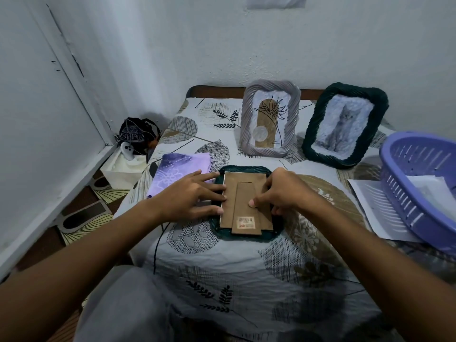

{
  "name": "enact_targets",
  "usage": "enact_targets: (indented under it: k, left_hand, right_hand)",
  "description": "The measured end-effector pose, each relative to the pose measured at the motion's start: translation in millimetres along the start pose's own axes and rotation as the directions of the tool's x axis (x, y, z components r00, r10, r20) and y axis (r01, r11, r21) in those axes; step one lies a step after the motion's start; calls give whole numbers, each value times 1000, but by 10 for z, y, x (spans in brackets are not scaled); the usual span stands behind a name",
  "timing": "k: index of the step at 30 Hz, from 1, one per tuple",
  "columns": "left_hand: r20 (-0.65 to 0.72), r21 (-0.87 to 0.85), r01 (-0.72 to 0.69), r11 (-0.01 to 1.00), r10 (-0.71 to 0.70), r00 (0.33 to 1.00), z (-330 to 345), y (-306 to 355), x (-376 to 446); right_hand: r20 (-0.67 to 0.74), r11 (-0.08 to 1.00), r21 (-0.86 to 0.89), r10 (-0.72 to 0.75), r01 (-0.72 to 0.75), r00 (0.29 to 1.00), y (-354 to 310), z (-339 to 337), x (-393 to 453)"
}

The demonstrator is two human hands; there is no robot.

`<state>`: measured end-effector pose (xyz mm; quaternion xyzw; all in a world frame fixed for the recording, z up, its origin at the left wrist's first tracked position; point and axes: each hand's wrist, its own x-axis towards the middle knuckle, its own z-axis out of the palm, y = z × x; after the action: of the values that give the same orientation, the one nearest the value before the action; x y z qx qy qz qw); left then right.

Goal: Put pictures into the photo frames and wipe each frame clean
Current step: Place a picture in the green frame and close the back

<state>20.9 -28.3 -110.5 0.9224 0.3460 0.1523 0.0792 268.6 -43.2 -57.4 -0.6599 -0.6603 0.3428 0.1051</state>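
Observation:
A dark green ribbed photo frame point(243, 236) lies face down on the table in front of me, its brown cardboard back point(243, 188) with a stand flap and a barcode sticker facing up. My left hand point(195, 196) rests flat on the frame's left edge, fingers spread against the cardboard. My right hand point(281, 193) presses on the right side of the back, thumb on the stand flap. Behind stand a grey frame point(270, 119) holding a plant drawing and a dark green frame point(345, 124) holding a cat picture. A folded purple cloth point(177, 171) lies left of the flat frame.
A purple plastic basket point(419, 183) holding papers sits at the right, on a loose white sheet point(370, 206). The table wears a leaf-patterned cloth point(246, 280). A black bag point(137, 134) and a white box point(123, 169) sit on the floor in the left corner.

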Motion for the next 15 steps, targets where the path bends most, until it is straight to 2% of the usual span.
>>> enact_targets:
  k: [15]
  left_hand:
    - [3, -85, 92, 992, -92, 996, 33, 12, -27]
  right_hand:
    - [4, 1000, 27, 2, -2, 1000, -9, -12, -3]
